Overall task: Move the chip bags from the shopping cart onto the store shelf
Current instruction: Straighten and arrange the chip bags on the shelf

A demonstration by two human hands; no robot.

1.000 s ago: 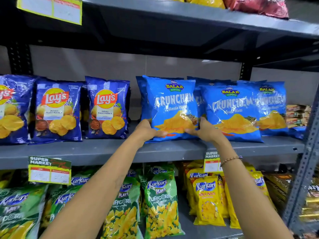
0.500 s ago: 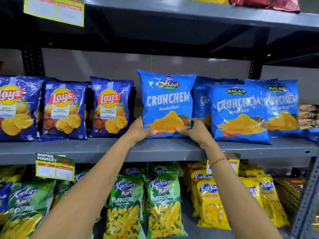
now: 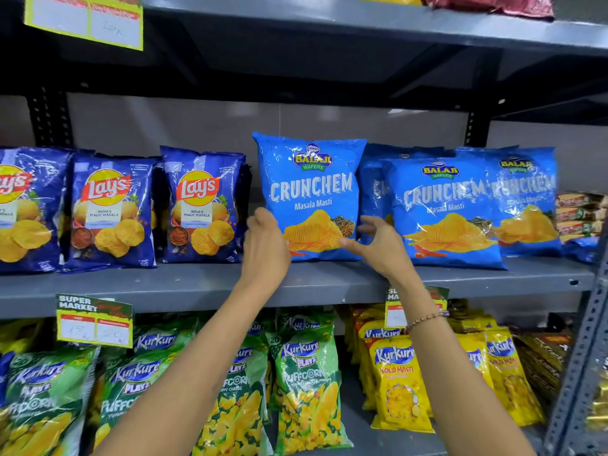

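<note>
A light blue Crunchem chip bag stands upright on the grey middle shelf, between dark blue Lay's bags and more Crunchem bags. My left hand hovers at its lower left corner with fingers loosely curled and holds nothing. My right hand is just off its lower right corner, fingers spread, apart from the bag. The shopping cart is out of view.
Green Kurkure Puffcorn bags and yellow Kurkure bags fill the shelf below. Price tags hang on the shelf edge. A grey perforated upright stands at the right. Small stacked packs sit at the far right.
Both hands gripped the bag's bottom corners and stood it upright on the shelf; now they have let go and drawn slightly back.
</note>
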